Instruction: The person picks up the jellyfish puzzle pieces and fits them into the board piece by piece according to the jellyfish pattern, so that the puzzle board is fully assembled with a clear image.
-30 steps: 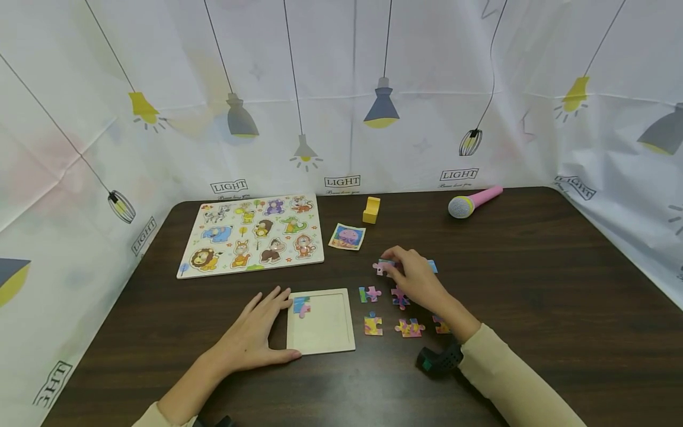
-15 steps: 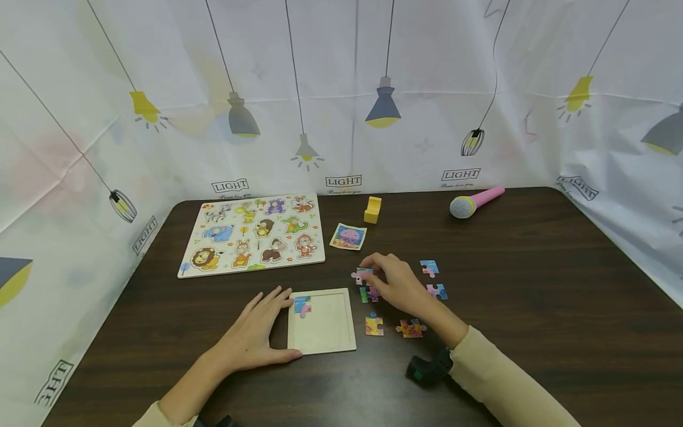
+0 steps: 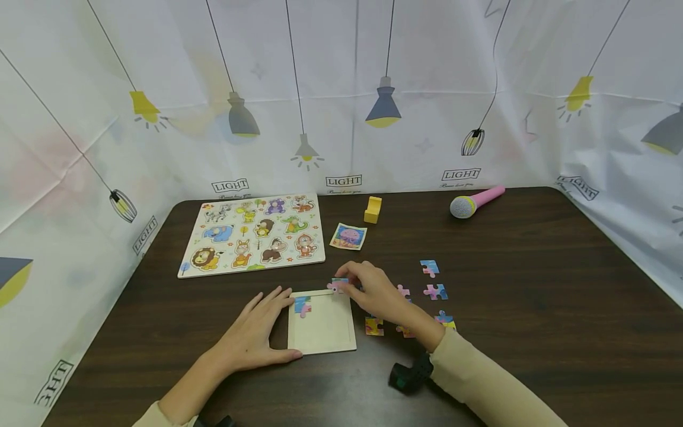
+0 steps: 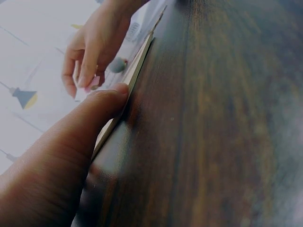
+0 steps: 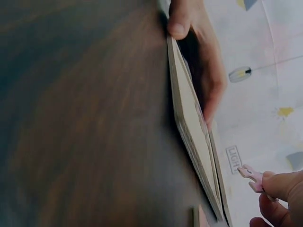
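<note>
My left hand point(image 3: 253, 335) rests at the left side of a square wooden puzzle tray point(image 3: 321, 333), its fingers spread. The thumb touches the near left corner, and a fingertip lies at the far left corner. One blue and pink jigsaw piece point(image 3: 302, 305) sits in the tray's far left corner. My right hand point(image 3: 376, 290) pinches a pink and blue jigsaw piece point(image 3: 337, 285) between thumb and fingers over the tray's far right edge. In the right wrist view the held piece point(image 5: 252, 178) pokes out past the fingertips, raised above the tray.
Several loose jigsaw pieces point(image 3: 436, 292) lie right of the tray, some partly hidden by the right arm. Behind are an animal puzzle board point(image 3: 251, 234), an octopus picture card point(image 3: 348, 236), a yellow block point(image 3: 372, 210) and a pink toy microphone point(image 3: 475, 201).
My right hand has moved left with the pinched jigsaw piece, from among the loose pieces to the tray's far edge. My left hand stays in place on the tray.
</note>
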`<state>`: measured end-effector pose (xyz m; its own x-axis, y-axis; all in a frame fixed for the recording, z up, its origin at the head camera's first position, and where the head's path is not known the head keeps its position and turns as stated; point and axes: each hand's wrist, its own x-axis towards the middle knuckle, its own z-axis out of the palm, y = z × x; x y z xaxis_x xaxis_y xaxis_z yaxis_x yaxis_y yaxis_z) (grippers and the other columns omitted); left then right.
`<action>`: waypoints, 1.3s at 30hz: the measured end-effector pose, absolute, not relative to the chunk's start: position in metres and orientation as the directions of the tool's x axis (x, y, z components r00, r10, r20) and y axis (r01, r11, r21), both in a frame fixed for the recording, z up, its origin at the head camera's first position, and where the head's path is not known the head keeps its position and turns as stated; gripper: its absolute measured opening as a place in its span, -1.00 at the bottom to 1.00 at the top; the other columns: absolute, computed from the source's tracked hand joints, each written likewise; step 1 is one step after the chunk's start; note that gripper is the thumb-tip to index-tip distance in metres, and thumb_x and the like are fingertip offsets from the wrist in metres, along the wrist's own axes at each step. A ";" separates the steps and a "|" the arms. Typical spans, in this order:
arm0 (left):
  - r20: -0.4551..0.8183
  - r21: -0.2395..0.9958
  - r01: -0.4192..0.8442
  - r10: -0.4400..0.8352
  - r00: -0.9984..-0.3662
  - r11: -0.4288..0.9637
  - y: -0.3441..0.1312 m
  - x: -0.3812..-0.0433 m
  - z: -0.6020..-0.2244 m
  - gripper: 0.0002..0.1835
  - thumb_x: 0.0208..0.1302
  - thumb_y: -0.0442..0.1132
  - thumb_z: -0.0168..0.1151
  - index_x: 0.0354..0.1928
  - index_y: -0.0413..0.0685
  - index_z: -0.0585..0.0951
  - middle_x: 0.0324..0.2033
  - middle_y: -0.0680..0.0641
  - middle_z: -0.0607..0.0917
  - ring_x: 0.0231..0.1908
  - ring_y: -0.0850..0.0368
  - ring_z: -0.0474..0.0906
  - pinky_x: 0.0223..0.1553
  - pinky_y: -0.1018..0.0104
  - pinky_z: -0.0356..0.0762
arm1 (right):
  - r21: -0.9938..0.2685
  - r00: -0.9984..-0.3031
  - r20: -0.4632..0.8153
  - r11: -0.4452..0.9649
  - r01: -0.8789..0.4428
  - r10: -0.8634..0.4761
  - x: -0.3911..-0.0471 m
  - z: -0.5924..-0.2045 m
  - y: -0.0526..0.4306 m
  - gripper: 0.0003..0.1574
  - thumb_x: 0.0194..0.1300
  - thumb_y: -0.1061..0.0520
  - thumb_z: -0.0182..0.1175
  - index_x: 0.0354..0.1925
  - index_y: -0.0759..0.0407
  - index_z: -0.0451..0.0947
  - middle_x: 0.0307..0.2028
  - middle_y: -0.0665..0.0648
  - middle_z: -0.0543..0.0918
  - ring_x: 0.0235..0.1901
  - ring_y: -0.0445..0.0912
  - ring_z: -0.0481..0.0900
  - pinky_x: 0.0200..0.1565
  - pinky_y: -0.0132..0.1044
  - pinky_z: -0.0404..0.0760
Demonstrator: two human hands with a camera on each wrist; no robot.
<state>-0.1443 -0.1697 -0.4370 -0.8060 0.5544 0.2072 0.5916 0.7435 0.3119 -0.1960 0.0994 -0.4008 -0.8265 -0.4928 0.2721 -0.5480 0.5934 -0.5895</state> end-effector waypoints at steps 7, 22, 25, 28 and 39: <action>0.221 0.295 0.606 0.564 -0.795 0.739 -0.170 -0.144 -0.437 0.03 -0.10 0.52 0.04 0.30 -0.06 0.28 0.34 -0.04 0.20 0.34 0.04 0.03 0.27 -0.06 -0.06 | -0.592 -0.793 0.264 0.557 -0.583 -0.549 -0.192 -0.403 0.084 -0.82 0.22 0.21 0.20 -0.16 0.12 0.54 -0.43 -0.05 0.47 -0.41 -0.16 0.36 -0.40 -0.35 0.42; 0.200 0.274 0.621 0.588 -0.784 0.734 -0.169 -0.142 -0.436 -0.03 -0.04 0.50 0.00 0.33 0.02 0.27 0.34 -0.06 0.19 0.34 0.02 0.02 0.26 -0.08 -0.06 | -0.588 -0.790 0.239 0.563 -0.580 -0.564 -0.188 -0.416 0.067 -0.87 0.23 0.15 0.19 -0.22 0.10 0.57 -0.50 -0.09 0.39 -0.44 -0.17 0.24 -0.37 -0.30 0.26; 0.202 0.275 0.623 0.589 -0.782 0.732 -0.169 -0.143 -0.436 -0.03 -0.04 0.50 0.01 0.32 0.01 0.28 0.34 -0.06 0.19 0.34 0.01 0.02 0.26 -0.09 -0.05 | -0.544 -0.785 0.267 0.585 -0.601 -0.559 -0.188 -0.418 0.065 -0.89 0.21 0.13 0.21 -0.26 0.10 0.58 -0.54 -0.12 0.36 -0.42 -0.15 0.22 -0.34 -0.28 0.21; 0.201 0.272 0.623 0.590 -0.782 0.733 -0.169 -0.143 -0.436 -0.03 -0.04 0.50 0.01 0.32 0.01 0.28 0.34 -0.07 0.19 0.34 0.01 0.02 0.26 -0.09 -0.05 | -0.492 -0.781 0.297 0.613 -0.618 -0.549 -0.188 -0.420 0.063 -0.90 0.20 0.10 0.23 -0.29 0.07 0.58 -0.56 -0.14 0.35 -0.37 -0.15 0.25 -0.31 -0.27 0.21; 0.205 0.269 0.614 0.579 -0.789 0.742 -0.170 -0.144 -0.436 -0.02 -0.05 0.52 -0.01 0.32 0.02 0.28 0.34 -0.06 0.19 0.34 0.02 0.03 0.26 -0.08 -0.06 | -0.406 -0.777 0.398 0.666 -0.626 -0.488 -0.185 -0.428 0.059 -0.91 0.17 0.06 0.26 -0.34 0.03 0.56 -0.59 -0.15 0.33 -0.38 -0.15 0.26 -0.34 -0.28 0.19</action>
<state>-0.1438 -0.1699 -0.4364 -0.7891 0.5792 0.2045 0.6143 0.7419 0.2689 -0.1854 0.0589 -0.4275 -0.7766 -0.4880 0.3985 -0.6264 0.6657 -0.4055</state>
